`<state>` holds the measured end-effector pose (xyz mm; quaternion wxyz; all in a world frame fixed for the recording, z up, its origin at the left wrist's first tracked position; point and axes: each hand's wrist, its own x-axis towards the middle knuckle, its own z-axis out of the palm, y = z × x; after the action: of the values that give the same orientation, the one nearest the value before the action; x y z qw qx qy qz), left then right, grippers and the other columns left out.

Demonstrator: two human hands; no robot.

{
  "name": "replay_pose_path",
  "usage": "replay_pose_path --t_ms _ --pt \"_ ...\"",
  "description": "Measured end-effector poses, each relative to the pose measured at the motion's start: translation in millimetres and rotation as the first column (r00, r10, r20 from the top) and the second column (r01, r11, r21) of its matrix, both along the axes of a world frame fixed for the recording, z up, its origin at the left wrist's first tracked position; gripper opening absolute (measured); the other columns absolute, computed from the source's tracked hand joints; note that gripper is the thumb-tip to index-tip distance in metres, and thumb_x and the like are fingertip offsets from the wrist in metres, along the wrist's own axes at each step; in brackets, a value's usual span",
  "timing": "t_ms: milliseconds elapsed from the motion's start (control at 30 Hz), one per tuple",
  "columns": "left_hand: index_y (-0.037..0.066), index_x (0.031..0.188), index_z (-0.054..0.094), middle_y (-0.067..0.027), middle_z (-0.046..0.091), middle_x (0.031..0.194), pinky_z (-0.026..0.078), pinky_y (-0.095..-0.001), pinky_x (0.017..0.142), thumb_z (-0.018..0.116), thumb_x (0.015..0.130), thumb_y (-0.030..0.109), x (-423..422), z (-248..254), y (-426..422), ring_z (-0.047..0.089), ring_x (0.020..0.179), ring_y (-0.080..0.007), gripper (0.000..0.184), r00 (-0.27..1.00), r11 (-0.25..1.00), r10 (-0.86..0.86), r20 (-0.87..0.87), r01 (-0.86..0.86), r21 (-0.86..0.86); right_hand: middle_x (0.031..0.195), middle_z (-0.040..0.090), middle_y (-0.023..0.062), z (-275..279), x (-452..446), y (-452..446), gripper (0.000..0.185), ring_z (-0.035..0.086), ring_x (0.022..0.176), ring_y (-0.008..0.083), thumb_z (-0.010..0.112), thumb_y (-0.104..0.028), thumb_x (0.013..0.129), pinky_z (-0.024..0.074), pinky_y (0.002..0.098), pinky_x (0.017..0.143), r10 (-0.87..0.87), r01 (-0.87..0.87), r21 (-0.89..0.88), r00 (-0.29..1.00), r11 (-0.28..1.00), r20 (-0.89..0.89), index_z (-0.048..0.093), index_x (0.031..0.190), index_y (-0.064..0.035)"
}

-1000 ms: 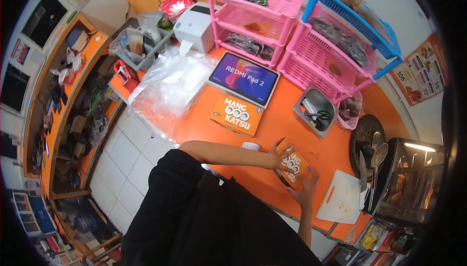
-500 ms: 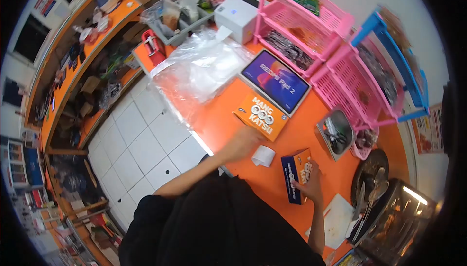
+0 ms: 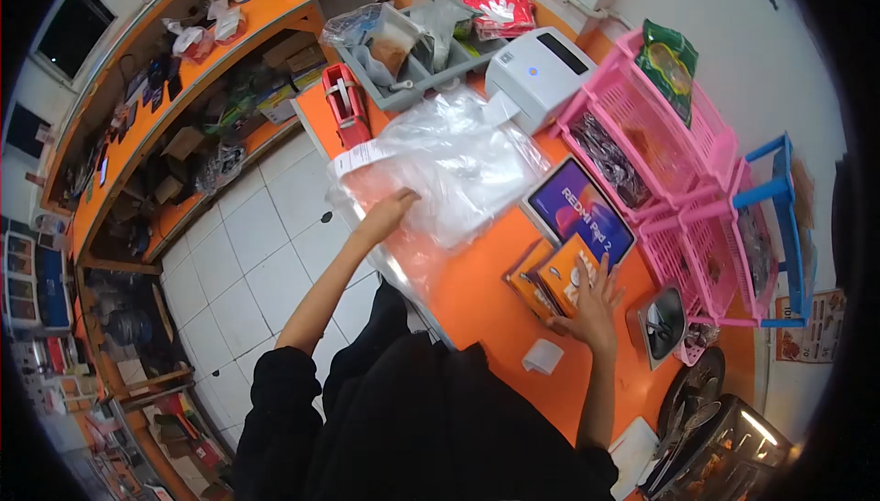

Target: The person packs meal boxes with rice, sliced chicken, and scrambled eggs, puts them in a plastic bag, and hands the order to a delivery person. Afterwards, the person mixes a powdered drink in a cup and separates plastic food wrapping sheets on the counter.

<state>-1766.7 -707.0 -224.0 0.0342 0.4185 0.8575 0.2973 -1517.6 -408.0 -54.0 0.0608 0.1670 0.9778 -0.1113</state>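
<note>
My left hand (image 3: 392, 210) rests at the near edge of the clear plastic bags (image 3: 467, 166); its fingers look bent together, and whether they pinch the plastic is too small to tell. Over an orange box (image 3: 561, 272), my right hand (image 3: 589, 307) has its fingers spread around the box's right side. A second orange box (image 3: 527, 279) lies beside and partly under it. Behind the boxes is the tablet box (image 3: 584, 208) marked REDMI Pad 2. A small white paper piece (image 3: 543, 356) sits on the orange table (image 3: 486, 304) nearer my body.
A white printer (image 3: 541, 70) stands behind the bags, beside a grey divided bin (image 3: 417, 75) and a red tape dispenser (image 3: 346, 107). Pink baskets (image 3: 632, 148) line the right. A metal container (image 3: 657, 325), a white board (image 3: 634, 455) and a glass warmer (image 3: 724, 460) are at the lower right.
My left hand has moved from beside the boxes to the plastic bags. My right hand has brought the second box up against the other one. The view has turned leftward.
</note>
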Motion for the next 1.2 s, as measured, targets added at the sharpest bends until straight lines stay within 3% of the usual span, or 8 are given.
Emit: replay_pose_path --t_ms 200,267,367,433,800,1000,1067,1200 --pt "0.006 0.126 0.040 -0.0139 0.044 0.128 0.049 -0.0385 0.075 0.061 0.074 0.016 -18 18 8 0.056 0.098 -0.0296 0.057 0.993 0.986 0.104 0.047 -0.097 -0.134 0.104 0.056 0.0199 -20 -133 -166 0.029 0.052 0.104 0.0324 0.051 -0.006 0.083 0.0404 0.0360 0.089 0.150 -0.304 -0.902 0.951 0.307 -0.270 0.051 0.112 0.0012" --pt "0.004 0.123 0.043 -0.0133 0.044 0.127 0.048 -0.0385 0.078 0.061 0.074 0.015 -29 2 0 0.055 0.100 -0.0288 0.054 0.994 0.987 0.110 0.008 -0.109 -0.116 0.101 0.056 0.0249 -75 -185 -210 0.024 0.053 0.100 0.0333 0.043 -0.002 0.083 0.0409 0.0374 0.086 -0.004 -0.161 -0.628 0.968 0.761 -0.253 0.053 0.105 0.0035" --pt "0.003 0.117 0.049 -0.0120 0.046 0.125 0.045 -0.0387 0.083 0.057 0.075 0.014 -35 -33 -6 0.053 0.102 -0.0276 0.044 0.999 0.991 0.037 -0.019 -0.039 -0.126 0.099 0.057 0.0244 -213 -244 -199 0.021 0.054 0.095 0.0343 0.047 -0.005 0.077 0.0405 0.0423 0.084 -0.351 0.127 -0.490 0.848 0.862 -0.398 0.059 0.094 0.0024" --pt "0.003 0.112 0.053 -0.0111 0.050 0.121 0.044 -0.0389 0.085 0.053 0.077 0.012 -32 -28 -8 0.053 0.103 -0.0267 0.036 0.999 0.990 0.032 0.018 -0.029 -0.136 0.096 0.057 0.0220 -257 -253 -176 0.020 0.054 0.092 0.0347 0.050 -0.008 0.076 0.0401 0.0434 0.082 -0.189 0.105 -0.198 0.863 0.974 -0.468 0.061 0.090 0.0011" --pt "-0.005 0.095 0.059 -0.0196 0.060 0.086 0.048 -0.0374 0.071 0.046 0.081 0.002 -58 16 -16 0.060 0.081 -0.0308 0.020 0.783 0.950 -0.201 0.589 0.008 0.313 0.076 0.059 0.0168 -222 -248 -126 0.019 0.056 0.074 0.0335 0.055 -0.011 0.069 0.0439 0.0405 0.069 0.052 -0.052 0.006 0.964 0.999 -0.262 0.063 0.084 -0.0032" --pt "-0.005 0.097 0.059 -0.0188 0.061 0.082 0.049 -0.0352 0.072 0.044 0.083 -0.001 -46 -4 -17 0.061 0.078 -0.0294 0.021 0.789 0.903 -0.232 0.568 -0.043 0.428 0.062 0.057 0.0135 -164 -240 -157 0.014 0.054 0.056 0.0244 0.055 -0.013 0.077 0.0423 0.0364 0.056 -0.165 -0.042 -0.420 0.881 0.907 -0.444 0.061 0.077 -0.0006" --pt "-0.003 0.098 0.060 -0.0179 0.063 0.083 0.049 -0.0353 0.074 0.044 0.082 -0.003 -49 -4 -27 0.062 0.081 -0.0296 0.022 0.744 0.989 -0.135 0.654 0.061 0.134 0.062 0.057 0.0096 -132 -227 -181 0.015 0.054 0.058 0.0199 0.053 -0.013 0.081 0.0425 0.0339 0.056 -0.247 0.032 -0.566 0.919 0.824 -0.308 0.062 0.081 -0.0012" --pt "-0.002 0.096 0.061 -0.0183 0.059 0.093 0.046 -0.0353 0.079 0.044 0.082 -0.004 -47 -17 -47 0.058 0.090 -0.0294 0.022 0.444 0.903 -0.361 0.820 -0.054 0.426 0.063 0.054 0.0023 -12 -209 -213 0.020 0.051 0.058 0.0123 0.049 -0.017 0.089 0.0427 0.0275 0.056 0.095 0.055 -0.854 0.988 0.517 0.121 0.058 0.089 0.0002"
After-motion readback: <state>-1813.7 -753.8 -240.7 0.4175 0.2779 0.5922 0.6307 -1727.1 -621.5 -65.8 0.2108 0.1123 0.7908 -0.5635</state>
